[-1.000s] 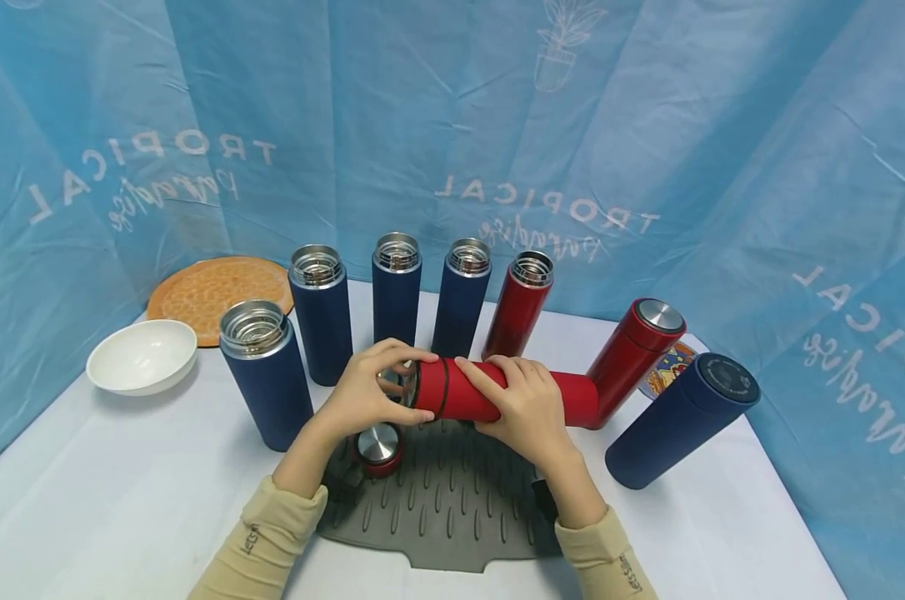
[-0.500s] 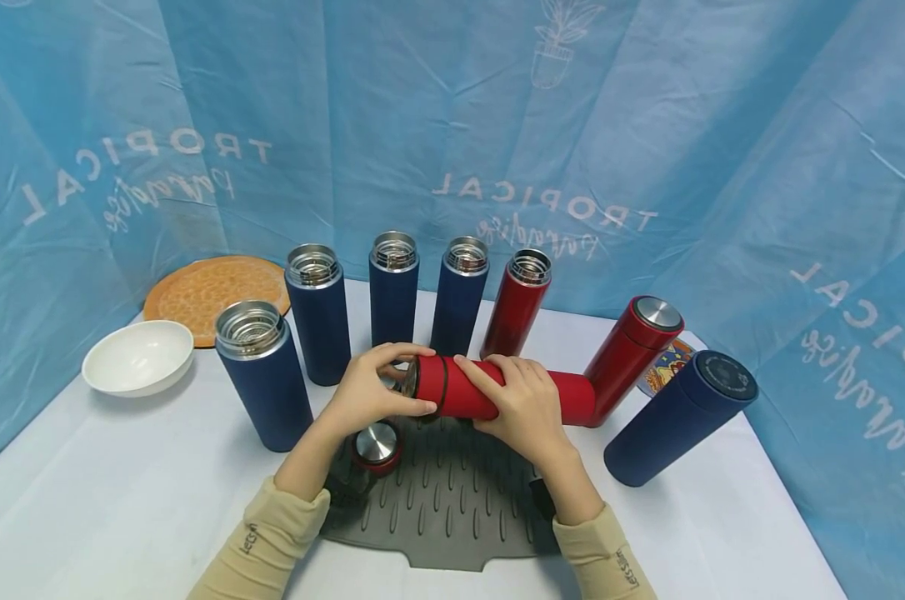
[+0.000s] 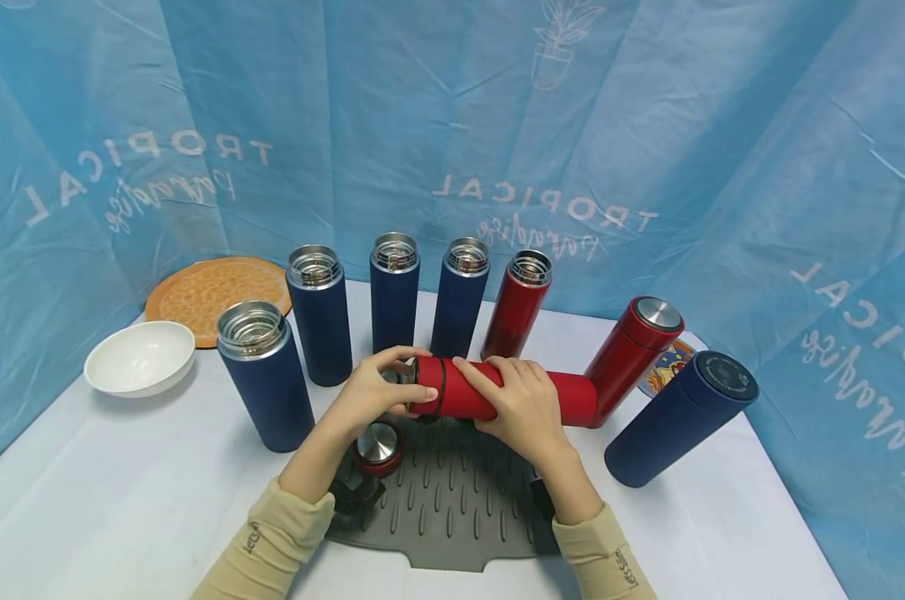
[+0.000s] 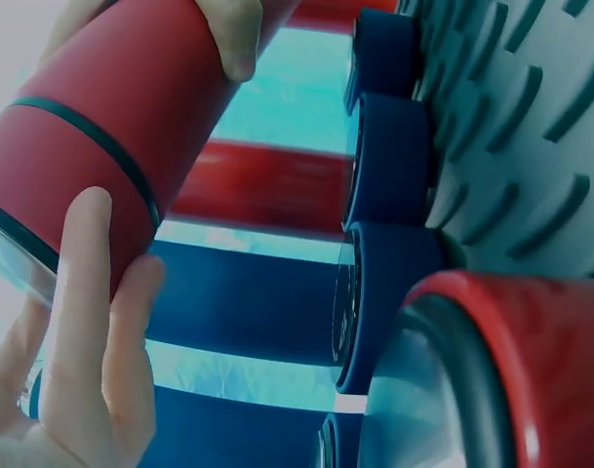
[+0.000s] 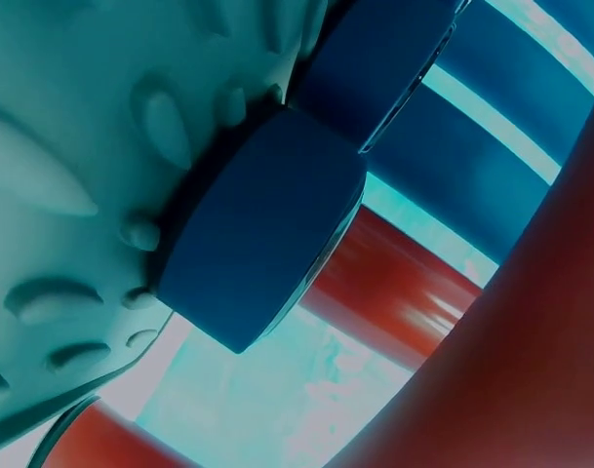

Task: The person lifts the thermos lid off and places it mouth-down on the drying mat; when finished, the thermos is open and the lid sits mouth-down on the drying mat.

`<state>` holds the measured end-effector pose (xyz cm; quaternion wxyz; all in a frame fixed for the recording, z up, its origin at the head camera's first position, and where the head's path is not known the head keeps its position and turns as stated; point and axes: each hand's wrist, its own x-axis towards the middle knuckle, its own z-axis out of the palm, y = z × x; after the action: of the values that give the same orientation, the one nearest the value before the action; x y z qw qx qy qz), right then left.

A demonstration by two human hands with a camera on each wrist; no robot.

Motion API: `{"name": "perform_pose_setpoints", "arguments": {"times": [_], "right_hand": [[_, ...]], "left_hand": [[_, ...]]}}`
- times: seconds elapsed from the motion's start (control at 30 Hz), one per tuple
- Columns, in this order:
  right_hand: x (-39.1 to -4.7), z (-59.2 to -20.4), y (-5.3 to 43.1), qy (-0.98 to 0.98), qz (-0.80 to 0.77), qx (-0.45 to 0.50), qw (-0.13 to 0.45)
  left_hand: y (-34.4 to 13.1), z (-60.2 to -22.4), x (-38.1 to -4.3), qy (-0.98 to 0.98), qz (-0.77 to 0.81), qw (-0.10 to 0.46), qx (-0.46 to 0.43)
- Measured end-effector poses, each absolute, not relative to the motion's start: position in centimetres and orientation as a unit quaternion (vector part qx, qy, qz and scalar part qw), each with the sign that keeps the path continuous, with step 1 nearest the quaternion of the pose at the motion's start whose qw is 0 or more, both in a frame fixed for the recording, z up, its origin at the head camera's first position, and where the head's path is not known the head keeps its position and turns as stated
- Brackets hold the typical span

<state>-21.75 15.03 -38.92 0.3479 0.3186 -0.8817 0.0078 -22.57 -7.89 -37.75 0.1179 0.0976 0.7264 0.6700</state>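
A red thermos flask point(image 3: 576, 398) lies level above the grey mat, its silver-ended red lid point(image 3: 426, 372) pointing left. My left hand point(image 3: 366, 392) grips this lid, thumb in front and fingers over the top and behind. Wrapped around the flask's body, my right hand point(image 3: 523, 404) holds it by the middle. A dark ring marks the seam between lid and body in the left wrist view. Below my left hand, another red lid point(image 3: 377, 444) rests on the mat. Several blue lids point(image 4: 389, 166) stand along the mat's far side, hidden behind the hands in the head view.
Blue flasks point(image 3: 319, 325) and a red flask point(image 3: 518, 304) stand uncapped behind the mat point(image 3: 452, 508). At right are a capped red flask point(image 3: 632, 358) and a capped blue flask point(image 3: 677, 425). A white bowl point(image 3: 141, 358) and round orange mat point(image 3: 212, 292) lie left.
My left hand's thumb has shifted up across the front of the lid, and its wrist has turned slightly. The right hand and flask have hardly moved.
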Motion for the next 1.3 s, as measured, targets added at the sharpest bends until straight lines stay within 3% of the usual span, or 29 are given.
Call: {"name": "perform_pose_setpoints", "arguments": {"times": [0.33,0.53,0.67,0.83,1.3], "right_hand": [[-21.6,-38.8,15.1,-0.885,0.002,0.324,0.335],[-21.3,-38.2,15.3,-0.895,0.005,0.317,0.314],[-21.2,-37.9,15.2,-0.898,0.024,0.315,0.306],[-21.1,-37.9,15.0,-0.896,0.035,0.321,0.306],[-21.1,-38.0,14.7,-0.896,0.030,0.314,0.312]], "left_hand": [[-8.2,-37.7,-22.6,0.742,0.647,0.136,0.114],[-8.8,-37.6,-22.6,0.784,0.553,0.065,0.274],[-9.0,-37.7,-22.7,0.766,0.557,0.007,0.321],[-9.2,-37.7,-22.5,0.767,0.562,-0.016,0.309],[-9.0,-37.6,-22.5,0.769,0.585,0.008,0.259]]}}
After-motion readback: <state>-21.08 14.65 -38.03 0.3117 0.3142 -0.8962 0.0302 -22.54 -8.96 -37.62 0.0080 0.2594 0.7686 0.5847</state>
